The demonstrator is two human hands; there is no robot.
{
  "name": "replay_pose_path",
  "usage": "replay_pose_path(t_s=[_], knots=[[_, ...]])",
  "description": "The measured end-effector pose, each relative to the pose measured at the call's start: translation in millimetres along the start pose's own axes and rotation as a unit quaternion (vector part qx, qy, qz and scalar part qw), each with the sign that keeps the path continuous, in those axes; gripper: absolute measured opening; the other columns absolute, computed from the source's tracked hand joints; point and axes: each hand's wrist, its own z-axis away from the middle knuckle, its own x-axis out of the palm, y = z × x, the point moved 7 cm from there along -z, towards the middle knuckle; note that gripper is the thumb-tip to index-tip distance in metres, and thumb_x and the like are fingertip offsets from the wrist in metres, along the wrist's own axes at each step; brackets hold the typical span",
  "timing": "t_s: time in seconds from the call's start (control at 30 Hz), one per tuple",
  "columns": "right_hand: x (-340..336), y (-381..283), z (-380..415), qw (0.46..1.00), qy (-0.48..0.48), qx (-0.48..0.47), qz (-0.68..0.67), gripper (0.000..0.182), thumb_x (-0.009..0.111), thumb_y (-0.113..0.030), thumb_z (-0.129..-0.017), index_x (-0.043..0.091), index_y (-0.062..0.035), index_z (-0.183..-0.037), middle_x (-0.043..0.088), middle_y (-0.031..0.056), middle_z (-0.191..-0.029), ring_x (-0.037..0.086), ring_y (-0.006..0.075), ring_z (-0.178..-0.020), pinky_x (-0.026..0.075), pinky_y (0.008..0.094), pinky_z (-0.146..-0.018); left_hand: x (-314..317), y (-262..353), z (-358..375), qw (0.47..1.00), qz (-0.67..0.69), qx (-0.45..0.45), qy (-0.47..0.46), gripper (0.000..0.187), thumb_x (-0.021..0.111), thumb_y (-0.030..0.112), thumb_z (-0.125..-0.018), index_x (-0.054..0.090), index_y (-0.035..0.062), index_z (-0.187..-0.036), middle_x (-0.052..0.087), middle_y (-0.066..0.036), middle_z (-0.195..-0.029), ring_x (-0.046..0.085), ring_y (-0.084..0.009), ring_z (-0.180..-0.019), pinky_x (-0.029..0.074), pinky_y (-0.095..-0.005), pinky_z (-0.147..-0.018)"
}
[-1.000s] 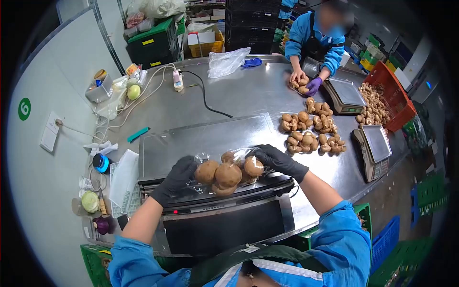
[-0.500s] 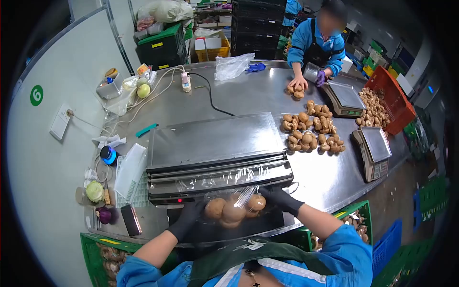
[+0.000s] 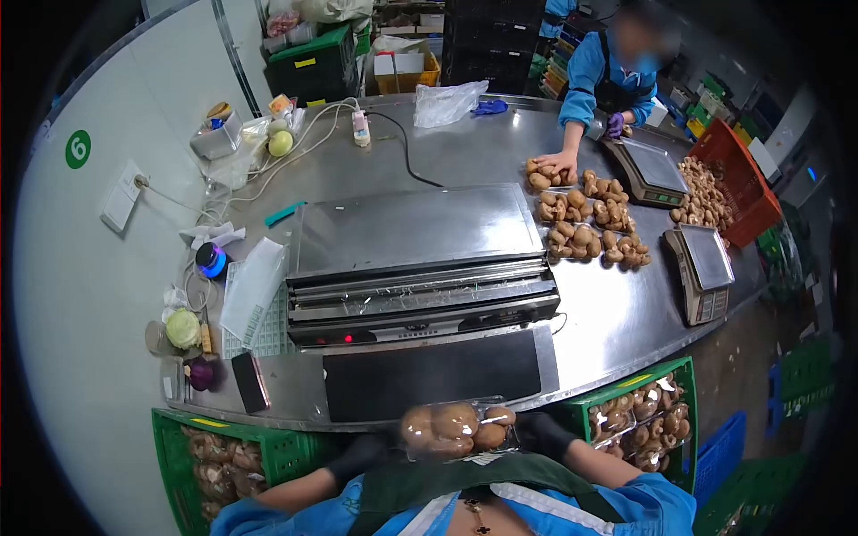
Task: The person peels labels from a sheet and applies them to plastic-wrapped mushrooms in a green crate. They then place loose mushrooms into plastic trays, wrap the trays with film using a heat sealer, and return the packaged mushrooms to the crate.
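Note:
A clear tray of brown mushrooms [image 3: 454, 427], covered in shiny film, is held close to my apron at the table's front edge. My left hand [image 3: 371, 449], in a black glove, grips its left side; its fingers are partly hidden behind the tray. On the opposite side my right hand [image 3: 543, 435], also black-gloved, is closed on the tray's edge. Just beyond lies the black plate [image 3: 433, 375] at the front of the film wrapping machine [image 3: 420, 237], whose red light is lit.
Green crates [image 3: 212, 473] of packed mushrooms flank me, one on each side. A co-worker's hand [image 3: 559, 165] touches several mushroom trays [image 3: 572, 239] at the right. Two scales [image 3: 702, 272] and a tipped red crate [image 3: 751, 192] stand beyond. A phone [image 3: 250, 382] lies left.
Both my hands have brought the mushroom tray back from the machine toward my body, and the film no longer stretches to the roll. The co-worker's hand has set mushrooms beside the other trays.

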Motion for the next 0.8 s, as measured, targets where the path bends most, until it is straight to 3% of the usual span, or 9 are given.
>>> replay_pose_path(t_s=[0.03, 0.07, 0.3, 0.47, 0.57, 0.6, 0.7, 0.73, 0.8], knots=[[35.2, 6.9, -5.6, 0.995, -0.060, 0.025, -0.080, 0.029, 0.048, -0.014, -0.086, 0.050, -0.0031, -0.113, 0.059, 0.0139, -0.099, 0.060, 0.0184, -0.082, 0.051, 0.0267, -0.065, 42.2, -27.9, -23.5, 0.929, 0.361, -0.082, -0.006, 0.042, 0.053, 0.027, -0.084, 0.049, 0.0013, -0.116, 0.053, -0.013, -0.114, 0.053, -0.0225, -0.103, 0.043, -0.0306, -0.086], [66.2, 11.3, -20.8, 0.964, -0.256, 0.048, -0.051, 0.033, 0.050, -0.015, -0.086, 0.049, -0.0011, -0.115, 0.055, 0.0157, -0.112, 0.059, 0.0234, -0.092, 0.050, 0.0307, -0.077, 90.6, -52.1, -36.6, 0.725, 0.671, -0.159, -0.016, 0.039, 0.053, 0.025, -0.084, 0.050, 0.0023, -0.115, 0.054, -0.012, -0.113, 0.052, -0.0234, -0.104, 0.042, -0.0315, -0.088], [178.2, -36.2, 92.8, 0.754, -0.615, -0.157, -0.168, 0.030, 0.049, -0.017, -0.087, 0.053, 0.0003, -0.110, 0.055, 0.0118, -0.111, 0.059, 0.0229, -0.090, 0.049, 0.0306, -0.079, 34.0, 41.2, -43.4, 0.873, 0.464, 0.007, -0.149, 0.035, 0.052, 0.023, -0.083, 0.051, 0.0029, -0.112, 0.055, -0.012, -0.109, 0.053, -0.0243, -0.100, 0.042, -0.0323, -0.086], [123.1, -7.4, 90.8, 0.865, -0.359, -0.350, 0.006, 0.029, 0.049, -0.019, -0.087, 0.055, -0.0013, -0.109, 0.059, 0.0122, -0.102, 0.059, 0.0203, -0.084, 0.048, 0.0300, -0.076, 35.3, 57.9, -47.7, 0.914, 0.312, 0.115, -0.235, 0.033, 0.052, 0.021, -0.082, 0.052, 0.0034, -0.110, 0.055, -0.012, -0.106, 0.054, -0.0250, -0.097, 0.042, -0.0329, -0.085], [35.7, -14.4, 66.8, 0.830, 0.021, -0.446, 0.334, 0.028, 0.049, -0.020, -0.087, 0.056, -0.0023, -0.108, 0.061, 0.0125, -0.096, 0.060, 0.0187, -0.080, 0.048, 0.0296, -0.074, 41.4, 78.9, -69.7, 0.915, 0.243, 0.190, -0.259, 0.032, 0.052, 0.020, -0.081, 0.053, 0.0037, -0.109, 0.056, -0.012, -0.104, 0.055, -0.0254, -0.096, 0.043, -0.0333, -0.084], [25.3, -45.5, 134.6, 0.959, 0.041, -0.277, 0.047, 0.034, 0.051, -0.023, -0.085, 0.052, -0.0051, -0.114, 0.062, 0.0148, -0.088, 0.061, 0.0213, -0.077, 0.048, 0.0323, -0.071, 33.8, 105.5, -81.3, 0.910, 0.237, 0.202, -0.275, 0.032, 0.052, 0.020, -0.081, 0.053, 0.0037, -0.109, 0.056, -0.012, -0.104, 0.055, -0.0254, -0.096, 0.043, -0.0333, -0.084], [51.7, -64.7, 226.0, 0.787, 0.147, -0.430, 0.417, 0.058, 0.060, -0.036, -0.077, 0.041, -0.0093, -0.124, 0.060, 0.0135, -0.091, 0.061, 0.0260, -0.082, 0.048, 0.0339, -0.071, 47.4, 165.9, -107.3, 0.862, -0.182, 0.402, -0.251, 0.037, 0.057, 0.021, -0.074, 0.053, 0.0062, -0.107, 0.054, -0.013, -0.105, 0.053, -0.0242, -0.097, 0.042, -0.0349, -0.083], [67.3, -57.9, 228.6, 0.717, 0.176, -0.401, 0.542, 0.069, 0.066, -0.038, -0.072, 0.036, -0.0114, -0.128, 0.059, 0.0129, -0.093, 0.060, 0.0255, -0.087, 0.049, 0.0324, -0.071, 61.8, 167.0, -113.2, 0.851, -0.140, 0.410, -0.296, 0.038, 0.060, 0.024, -0.071, 0.054, 0.0058, -0.104, 0.056, -0.014, -0.097, 0.053, -0.0255, -0.095, 0.042, -0.0368, -0.083], [31.0, -55.8, 238.5, 0.771, 0.218, -0.433, 0.413, 0.069, 0.069, -0.040, -0.068, 0.043, -0.0089, -0.123, 0.060, 0.0131, -0.096, 0.060, 0.0257, -0.083, 0.049, 0.0327, -0.070, 112.9, 150.3, -147.4, 0.876, -0.003, 0.390, -0.285, 0.038, 0.061, 0.021, -0.071, 0.053, 0.0047, -0.104, 0.056, -0.014, -0.098, 0.054, -0.0263, -0.094, 0.043, -0.0385, -0.081]])
